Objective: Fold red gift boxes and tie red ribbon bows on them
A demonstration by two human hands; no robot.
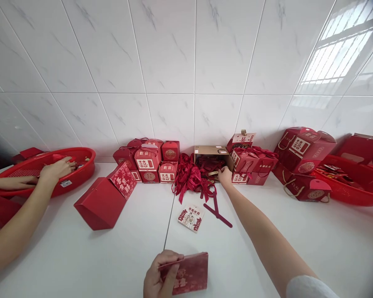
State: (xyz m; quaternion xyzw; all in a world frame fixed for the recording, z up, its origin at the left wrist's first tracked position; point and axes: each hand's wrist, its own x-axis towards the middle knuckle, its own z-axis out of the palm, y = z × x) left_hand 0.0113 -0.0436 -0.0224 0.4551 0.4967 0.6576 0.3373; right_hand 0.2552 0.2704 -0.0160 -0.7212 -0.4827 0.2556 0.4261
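Low in the middle, my left hand (161, 275) is closed around a red printed gift box (191, 273), thumb on its near face. My right hand (225, 176) reaches forward to the right side of an open brown cardboard box (213, 150) against the wall. Dark red strips (209, 163) fill that box. The right fingertips are partly hidden among them, so their grip is unclear. Left of the box lies a heap of red ribbon (189, 178). Between my hands lie a square printed card (191, 218) and loose dark red strips (217, 211).
Stacked red gift boxes (147, 159) stand left of the ribbon, others (251, 165) right of the cardboard box. A larger red box (101, 203) lies tilted. At far left, another person's hands (57, 167) work in a red plastic basket (77, 171). Another basket (354, 190) sits right.
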